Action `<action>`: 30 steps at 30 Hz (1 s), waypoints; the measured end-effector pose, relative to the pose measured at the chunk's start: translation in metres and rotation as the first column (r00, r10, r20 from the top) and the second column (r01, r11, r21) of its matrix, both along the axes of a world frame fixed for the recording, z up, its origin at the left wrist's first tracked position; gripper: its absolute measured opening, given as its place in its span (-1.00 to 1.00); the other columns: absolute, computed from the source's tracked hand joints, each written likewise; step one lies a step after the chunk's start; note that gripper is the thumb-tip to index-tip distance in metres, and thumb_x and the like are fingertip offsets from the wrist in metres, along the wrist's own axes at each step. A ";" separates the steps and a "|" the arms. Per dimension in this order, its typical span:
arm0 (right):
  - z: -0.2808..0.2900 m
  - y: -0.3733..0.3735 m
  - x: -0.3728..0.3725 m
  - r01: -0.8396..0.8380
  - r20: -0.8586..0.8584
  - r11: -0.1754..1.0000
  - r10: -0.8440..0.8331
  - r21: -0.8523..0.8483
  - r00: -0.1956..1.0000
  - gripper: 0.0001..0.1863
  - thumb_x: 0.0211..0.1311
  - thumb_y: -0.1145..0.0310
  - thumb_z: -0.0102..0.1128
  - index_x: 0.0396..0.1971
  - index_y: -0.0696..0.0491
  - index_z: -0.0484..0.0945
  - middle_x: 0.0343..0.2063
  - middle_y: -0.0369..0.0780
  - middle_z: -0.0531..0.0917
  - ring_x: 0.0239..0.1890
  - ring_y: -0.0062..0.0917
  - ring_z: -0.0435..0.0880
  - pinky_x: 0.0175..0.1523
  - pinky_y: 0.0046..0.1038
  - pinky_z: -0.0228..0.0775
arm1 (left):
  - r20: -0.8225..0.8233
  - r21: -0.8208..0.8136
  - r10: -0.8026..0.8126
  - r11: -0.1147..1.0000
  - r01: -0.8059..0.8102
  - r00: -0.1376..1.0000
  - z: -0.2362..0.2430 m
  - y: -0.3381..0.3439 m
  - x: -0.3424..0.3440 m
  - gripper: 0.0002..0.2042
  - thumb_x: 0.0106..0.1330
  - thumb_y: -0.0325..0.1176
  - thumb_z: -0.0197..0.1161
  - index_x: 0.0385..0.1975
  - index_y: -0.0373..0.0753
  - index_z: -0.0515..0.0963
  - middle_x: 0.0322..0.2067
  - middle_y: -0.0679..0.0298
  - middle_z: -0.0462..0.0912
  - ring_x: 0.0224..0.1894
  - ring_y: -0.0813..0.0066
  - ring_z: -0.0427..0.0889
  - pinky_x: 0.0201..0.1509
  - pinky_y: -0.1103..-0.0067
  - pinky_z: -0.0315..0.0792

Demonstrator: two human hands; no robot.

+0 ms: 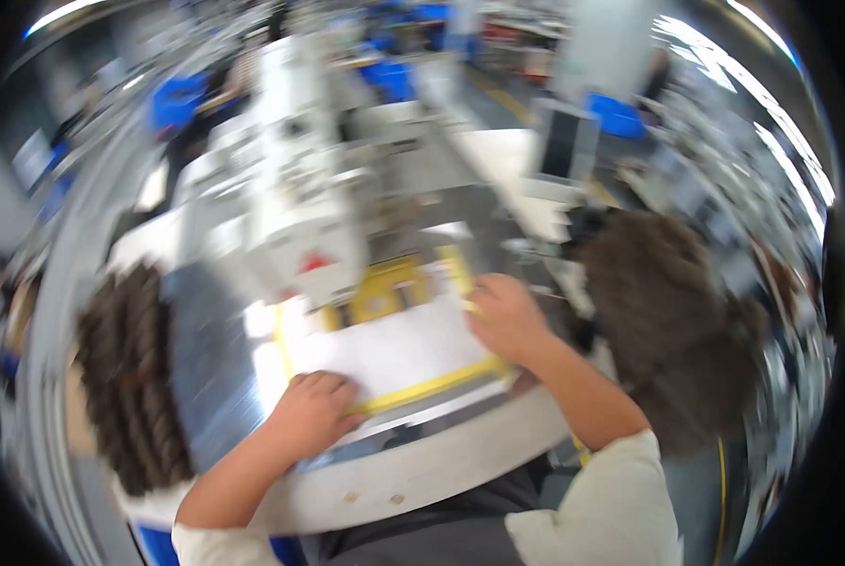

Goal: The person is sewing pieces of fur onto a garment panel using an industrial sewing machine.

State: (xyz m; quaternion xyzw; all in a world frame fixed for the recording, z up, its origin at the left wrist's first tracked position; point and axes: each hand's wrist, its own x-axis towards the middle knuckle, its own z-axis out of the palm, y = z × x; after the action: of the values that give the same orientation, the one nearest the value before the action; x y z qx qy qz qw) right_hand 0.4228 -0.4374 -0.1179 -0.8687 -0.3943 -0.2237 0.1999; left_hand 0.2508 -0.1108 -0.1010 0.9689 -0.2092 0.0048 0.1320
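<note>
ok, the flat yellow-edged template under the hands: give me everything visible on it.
The flat rectangular template with yellow edging lies on the grey machine table, its far end under the head of the white sewing machine. Its middle looks pale and sheet-like, with a yellow block at the far end; motion blur hides finer detail. The left hand presses flat on the near left edge, and the right hand rests on the right edge. Brown furry piles sit apart on both sides.

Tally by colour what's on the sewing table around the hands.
Brown fabric piles: 2 (left pile, right pile)
Yellow-edged template: 1
White sewing machine: 1
Total: 4
Both hands, left hand and right hand, press on the template.
</note>
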 end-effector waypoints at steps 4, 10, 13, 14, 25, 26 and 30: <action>-0.032 0.026 -0.002 -0.100 -0.107 0.990 0.110 0.097 0.988 -0.76 0.04 0.47 0.40 -0.23 0.08 0.70 -0.11 -0.08 0.68 -0.01 -0.11 0.64 0.11 -0.15 0.50 | 0.237 -0.052 0.393 0.918 -0.393 0.888 0.008 0.057 -0.059 -0.77 0.30 -0.19 0.39 -0.18 -0.19 0.68 -0.22 0.17 0.71 -0.11 0.11 0.67 0.02 0.29 0.49; -0.033 0.008 0.004 -0.175 -0.225 0.966 0.217 0.193 0.950 -0.92 0.22 0.60 0.23 -0.29 0.19 0.60 -0.26 -0.05 0.65 -0.15 -0.09 0.65 0.03 -0.23 0.50 | 0.546 -0.241 0.828 0.306 -0.921 0.132 0.019 0.176 -0.229 -0.84 0.37 -0.30 0.35 -0.40 -0.23 0.66 -0.41 0.08 0.64 -0.26 0.02 0.62 -0.14 0.23 0.47; -0.041 0.011 0.009 -0.114 -0.340 0.964 0.193 0.239 0.920 -0.97 0.27 0.59 0.19 -0.31 0.19 0.54 -0.35 -0.10 0.59 -0.26 -0.25 0.61 -0.04 -0.34 0.46 | 0.485 -0.294 0.829 -0.146 -0.944 -0.279 0.002 0.223 -0.349 -0.74 0.43 -0.20 0.30 -0.32 -0.30 0.68 -0.41 0.00 0.67 -0.29 -0.03 0.67 -0.17 0.19 0.52; -0.040 0.012 0.008 -0.095 -0.356 0.965 0.181 0.244 0.917 -0.98 0.28 0.59 0.17 -0.32 0.19 0.53 -0.36 -0.11 0.58 -0.27 -0.29 0.59 -0.05 -0.36 0.45 | 0.490 -0.283 0.823 -0.163 -0.945 -0.288 -0.011 0.233 -0.387 -0.74 0.43 -0.20 0.30 -0.32 -0.30 0.68 -0.41 0.00 0.67 -0.29 -0.03 0.67 -0.17 0.19 0.52; -0.047 0.006 0.008 -0.068 -0.425 0.982 0.138 0.176 0.895 -0.97 0.30 0.62 0.19 -0.30 0.22 0.54 -0.32 -0.09 0.61 -0.26 -0.29 0.61 -0.05 -0.39 0.46 | -0.122 0.177 0.821 -0.534 -0.827 -0.557 -0.129 0.189 -0.569 -0.64 0.43 -0.17 0.26 0.09 -0.27 0.65 0.07 -0.10 0.70 0.17 -0.06 0.66 0.29 0.23 0.49; -0.047 0.003 0.009 -0.065 -0.425 0.983 0.133 0.171 0.895 -0.97 0.30 0.62 0.19 -0.30 0.22 0.54 -0.32 -0.09 0.61 -0.26 -0.29 0.61 -0.05 -0.39 0.46 | -0.102 0.200 0.808 -0.555 -0.808 -0.580 -0.131 0.188 -0.573 -0.64 0.40 -0.21 0.26 0.10 -0.26 0.65 0.07 -0.09 0.71 0.17 -0.05 0.66 0.30 0.24 0.49; -0.054 0.010 0.015 -0.084 -0.462 0.975 0.174 0.207 0.870 -0.98 0.31 0.61 0.18 -0.30 0.23 0.54 -0.32 -0.10 0.61 -0.26 -0.31 0.61 -0.05 -0.40 0.46 | -0.266 0.350 0.774 -0.477 -0.806 -0.574 -0.119 0.191 -0.647 -0.59 0.26 -0.28 0.31 0.12 -0.24 0.66 0.06 -0.08 0.72 0.17 0.00 0.68 0.31 0.28 0.49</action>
State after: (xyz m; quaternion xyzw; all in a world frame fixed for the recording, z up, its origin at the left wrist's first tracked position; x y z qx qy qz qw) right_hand 0.4376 -0.4271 -0.1717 -0.8468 -0.3682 -0.0235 0.3832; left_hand -0.3966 0.0797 -0.2196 0.6217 0.7655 -0.0930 0.1374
